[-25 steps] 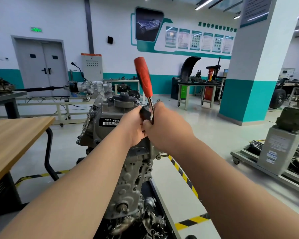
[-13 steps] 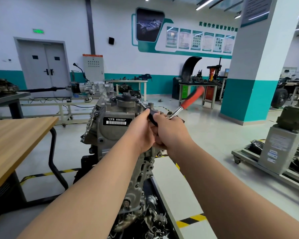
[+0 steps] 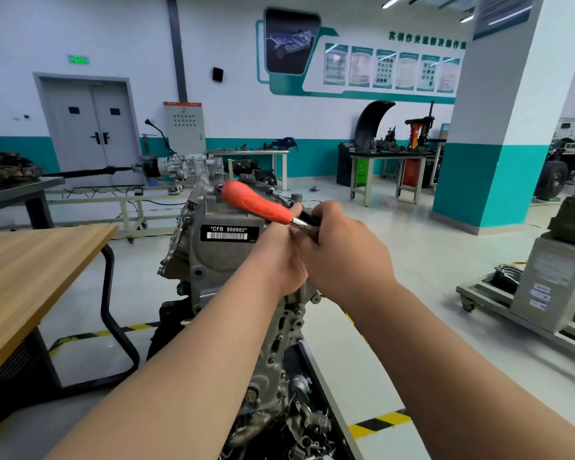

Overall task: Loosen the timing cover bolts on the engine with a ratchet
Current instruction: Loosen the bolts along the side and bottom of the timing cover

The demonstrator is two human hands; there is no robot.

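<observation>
Gripping the ratchet [image 3: 258,204] by its metal shaft, our right hand [image 3: 341,252] and left hand [image 3: 278,260] curl round it, pressed together. Its red handle slants up and left across the top edge of the engine [image 3: 213,263], above the barcode label [image 3: 229,233]. A wooden table [image 3: 30,260] stands left of it.

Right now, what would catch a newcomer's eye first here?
The ratchet with its bright red handle, at centre, slanting up to the left from the left hand and right hand clasped round its metal end. Just behind sits the grey engine with a black label reading CFB 666660. A wooden table juts in at the left.
</observation>
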